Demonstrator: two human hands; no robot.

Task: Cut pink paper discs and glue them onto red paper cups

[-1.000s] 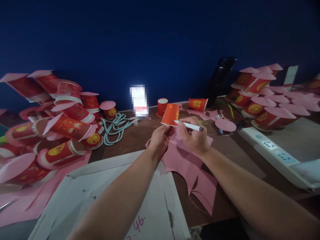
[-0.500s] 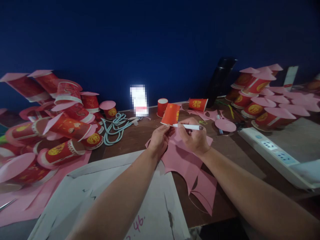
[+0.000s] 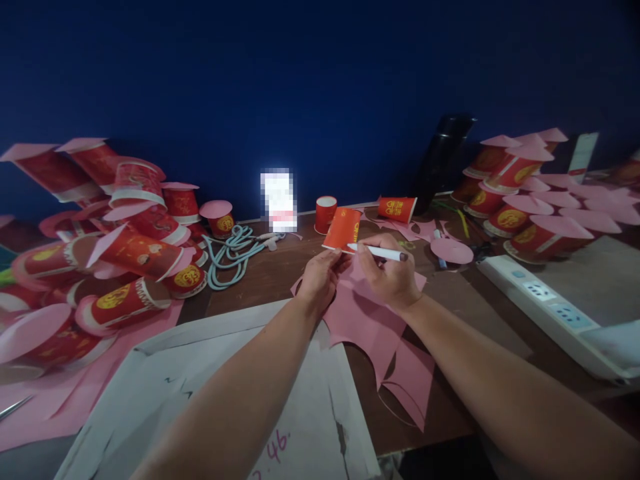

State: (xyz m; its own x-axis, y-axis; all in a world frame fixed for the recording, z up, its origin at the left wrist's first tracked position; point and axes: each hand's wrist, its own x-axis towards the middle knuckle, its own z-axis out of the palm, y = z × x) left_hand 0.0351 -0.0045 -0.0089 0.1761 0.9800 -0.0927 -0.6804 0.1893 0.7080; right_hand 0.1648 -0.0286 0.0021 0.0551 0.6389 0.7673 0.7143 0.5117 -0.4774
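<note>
My left hand [image 3: 319,277] is closed on the rim of a red paper cup [image 3: 342,229] with yellow print, which is tilted with its rim toward me. In my right hand [image 3: 391,277] is a white marker [image 3: 383,253] with a dark end, held like a pen. Its tip touches or nearly touches the cup close to the rim; I cannot tell which. Beneath my hands lies a pink paper sheet [image 3: 367,327] with curved pieces cut out of its edges. Behind the held cup stands another red cup [image 3: 325,217], and a further red cup [image 3: 397,209] lies on its side.
Red cups with pink discs are piled at left [image 3: 150,253] and right [image 3: 543,233]. A lit phone [image 3: 279,200] stands by the wall, beside a coiled pale-blue cable [image 3: 233,257]. A black bottle [image 3: 445,157], a power strip [image 3: 545,307] and a white cardboard piece [image 3: 210,373] surround the workspace.
The marker's tip has shifted slightly to the right and up along the cup near its rim. Both hands keep their hold; the other things stay where they were.
</note>
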